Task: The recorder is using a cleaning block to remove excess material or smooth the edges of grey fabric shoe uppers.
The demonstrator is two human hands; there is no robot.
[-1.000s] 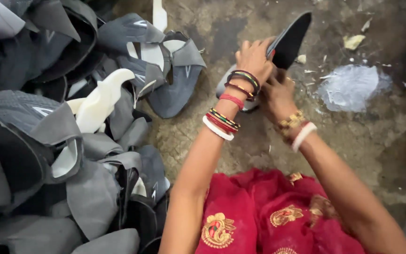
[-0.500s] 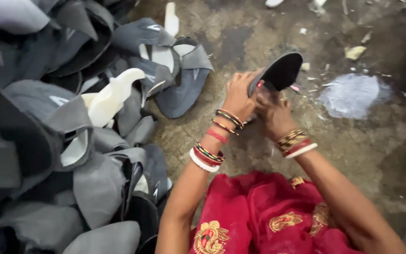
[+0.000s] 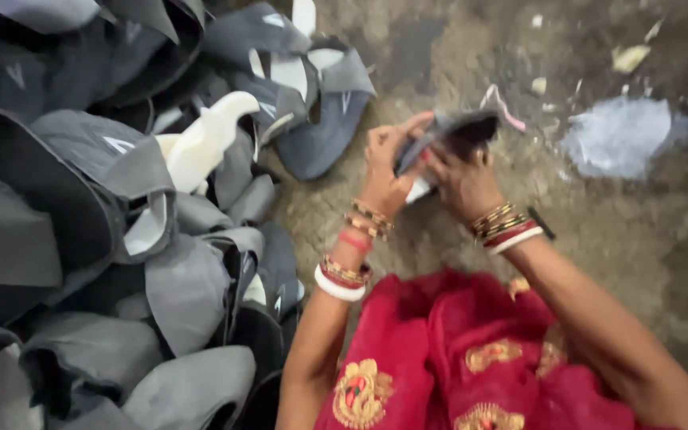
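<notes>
Both my hands hold one dark grey shoe upper point(image 3: 454, 131) low over the dirty floor, right of the pile. My left hand point(image 3: 386, 169) grips its left side, fingers curled over the edge. My right hand point(image 3: 462, 179) grips it from below and right, and a bit of white shows under it. Both wrists carry several red, gold and white bangles. The piece is blurred, so its exact shape is unclear.
A big heap of grey shoe uppers point(image 3: 113, 239) with white lining fills the left half. One white moulded piece point(image 3: 209, 139) pokes out of it. A pale powdery patch point(image 3: 619, 135) and scraps lie on the concrete at the upper right. Red embroidered cloth point(image 3: 447, 358) covers my lap.
The dark piece came down from an upright tilt to lie flatter and lower between my hands. Both hands drew closer toward my lap.
</notes>
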